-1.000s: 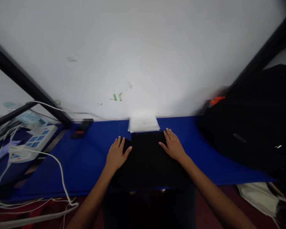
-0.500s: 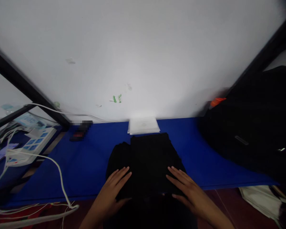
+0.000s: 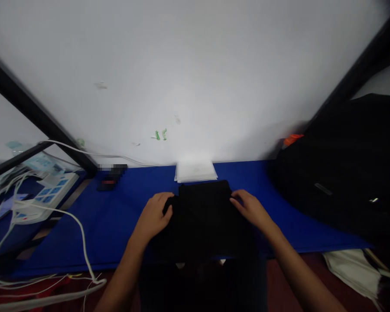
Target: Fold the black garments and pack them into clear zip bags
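Your left hand (image 3: 152, 218) & right hand (image 3: 251, 209) grip the black folded cloth (image 3: 203, 219) at its far corners, fingers curled on it, frame centre. White sheets (image 3: 195, 170) lie just above; blue table (image 3: 117, 221) underneath.

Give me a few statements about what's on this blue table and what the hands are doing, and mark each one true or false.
1. Both hands grip the far corners of the black folded garment. True: the left hand and the right hand each curl over a corner.
2. The garment lies on a red table cover. False: the table cover is blue.
3. A stack of white sheets sits just beyond the garment, against the wall. True.
4. The white power strip is at the right edge of the view. False: it is at the left, with white cables trailing from it.
5. A large black bag fills the right side. True.
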A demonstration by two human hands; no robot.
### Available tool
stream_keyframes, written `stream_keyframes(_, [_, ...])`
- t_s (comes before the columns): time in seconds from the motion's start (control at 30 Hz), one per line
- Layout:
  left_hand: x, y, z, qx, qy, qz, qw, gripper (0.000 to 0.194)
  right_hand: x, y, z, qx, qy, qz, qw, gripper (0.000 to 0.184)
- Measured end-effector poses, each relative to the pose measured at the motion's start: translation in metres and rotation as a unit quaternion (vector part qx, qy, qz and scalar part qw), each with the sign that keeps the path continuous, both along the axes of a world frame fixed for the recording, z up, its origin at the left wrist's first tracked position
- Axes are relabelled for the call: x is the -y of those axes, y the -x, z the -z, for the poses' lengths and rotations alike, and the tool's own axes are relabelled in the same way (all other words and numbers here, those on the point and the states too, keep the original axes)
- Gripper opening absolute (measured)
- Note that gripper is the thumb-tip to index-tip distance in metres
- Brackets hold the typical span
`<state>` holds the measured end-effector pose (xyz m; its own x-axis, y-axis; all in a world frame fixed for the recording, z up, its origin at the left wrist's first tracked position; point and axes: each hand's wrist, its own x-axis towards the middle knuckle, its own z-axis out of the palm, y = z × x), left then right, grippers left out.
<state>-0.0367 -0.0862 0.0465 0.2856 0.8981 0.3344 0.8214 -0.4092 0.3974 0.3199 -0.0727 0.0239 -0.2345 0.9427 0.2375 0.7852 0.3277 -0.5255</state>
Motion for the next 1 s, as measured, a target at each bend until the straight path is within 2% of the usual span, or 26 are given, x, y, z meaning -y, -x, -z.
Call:
stream_keyframes(0.07, [-0.025,-0.012,0.002,-0.017,0.003,0.006,1.000,0.035,-0.024,0.006,0.010,0.053,-0.053,0.014,0.997,0.030])
stream_keyframes(0.17, [-0.053,-0.026,0.010,-0.074,0.042,0.031,0.996,0.036,-0.050,0.017,0.018,0.123,-0.074,-0.041,0.989,0.037])
stream_keyframes(0.27, [-0.067,-0.032,0.017,-0.097,0.054,0.043,0.993,0.024,-0.064,0.025,0.019,0.159,-0.071,-0.064,0.983,0.035])
stream_keyframes(0.33, [-0.070,-0.033,0.017,-0.094,0.045,0.039,0.994,0.013,-0.066,0.025,0.016,0.151,-0.076,-0.062,0.984,0.030])
stream_keyframes(0.47, [-0.051,-0.027,0.002,-0.031,0.020,0.052,0.998,0.010,-0.047,0.017,0.001,0.072,-0.103,-0.080,0.989,0.022])
stream_keyframes(0.53, [-0.029,-0.022,-0.006,0.029,0.019,0.086,0.996,0.008,-0.025,0.010,-0.007,0.027,-0.108,-0.105,0.988,0.018])
stream_keyframes(0.63, [0.005,-0.011,-0.010,0.055,0.070,0.142,0.986,0.010,0.016,0.000,-0.011,-0.012,-0.097,-0.124,0.987,0.011])
stream_keyframes(0.67, [0.013,-0.006,-0.007,0.055,0.070,0.135,0.987,0.012,0.028,-0.002,-0.009,-0.022,-0.100,-0.114,0.988,0.013])
stream_keyframes(0.73, [0.019,0.003,0.003,0.064,0.022,0.056,0.996,0.015,0.045,-0.007,-0.003,-0.037,-0.103,-0.098,0.989,0.016])
stream_keyframes(0.8, [0.012,0.013,0.017,0.055,-0.018,-0.046,0.997,0.021,0.052,-0.008,0.003,-0.054,-0.111,-0.076,0.989,0.016])
stream_keyframes(0.87, [-0.002,0.023,0.030,0.033,-0.012,-0.120,0.992,0.034,0.050,-0.007,0.008,-0.072,-0.118,-0.051,0.989,0.014])
stream_keyframes(0.93, [-0.015,0.029,0.038,0.026,0.015,-0.146,0.989,0.042,0.043,-0.004,0.011,-0.087,-0.120,-0.030,0.988,0.013])
stream_keyframes(1.0, [-0.021,0.031,0.039,0.047,0.028,-0.138,0.989,0.031,0.037,-0.001,0.014,-0.099,-0.119,-0.013,0.988,0.012])
